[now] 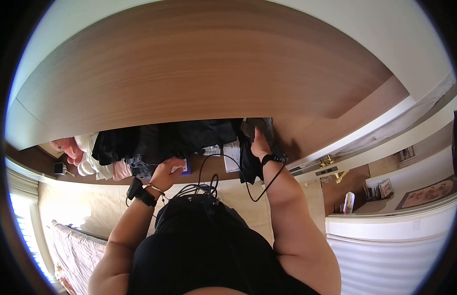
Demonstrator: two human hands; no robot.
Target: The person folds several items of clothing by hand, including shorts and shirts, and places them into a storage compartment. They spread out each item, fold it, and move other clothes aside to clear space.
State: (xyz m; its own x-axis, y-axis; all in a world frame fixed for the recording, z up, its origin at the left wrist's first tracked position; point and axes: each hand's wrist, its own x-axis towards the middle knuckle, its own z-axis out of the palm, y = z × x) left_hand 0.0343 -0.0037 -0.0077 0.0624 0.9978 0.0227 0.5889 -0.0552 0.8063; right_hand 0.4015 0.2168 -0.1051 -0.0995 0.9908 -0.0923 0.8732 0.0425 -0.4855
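My left hand (167,173) is at the front edge of a shelf opening, its fingers curled beside a small blue-and-white item (185,168) and below folded black clothes (164,140). What those fingers hold, if anything, is hidden. At the right end of the opening, my right hand (259,144) is closed on a dark garment (248,160), with the thumb on top. Grey and pink folded clothes (123,169) lie left of my left hand. Between the hands sits a white paper-like item (232,156).
A wooden panel (204,64) overhangs the shelf. A pink plush toy (67,147) and a small white device (60,168) stand at the left end. Black cables (208,187) loop in front of my body. A door with a brass handle (340,176) is on the right, a bed (78,250) lower left.
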